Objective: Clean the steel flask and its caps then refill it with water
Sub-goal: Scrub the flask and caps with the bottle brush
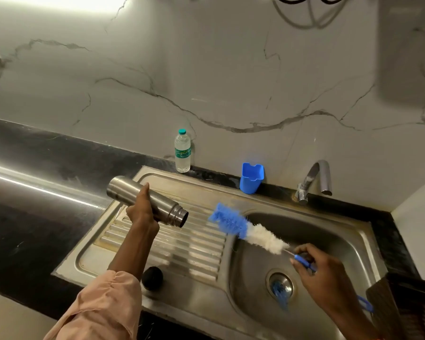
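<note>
My left hand (142,212) grips the steel flask (130,192) around its middle, tilted over the ribbed drainboard with its open threaded mouth pointing right and slightly down. My right hand (314,268) holds the blue handle of a bottle brush (241,228), whose blue and white bristle head points left toward the flask mouth, a short gap away. A black cap (152,278) lies on the drainboard near the front edge, below my left forearm.
The steel sink (349,231) has a basin at right with a blue item in its drain (280,290). A tap (314,180), a blue plastic cup (252,177) and a plastic water bottle (182,150) stand along the back. A dark basket (412,305) sits at right.
</note>
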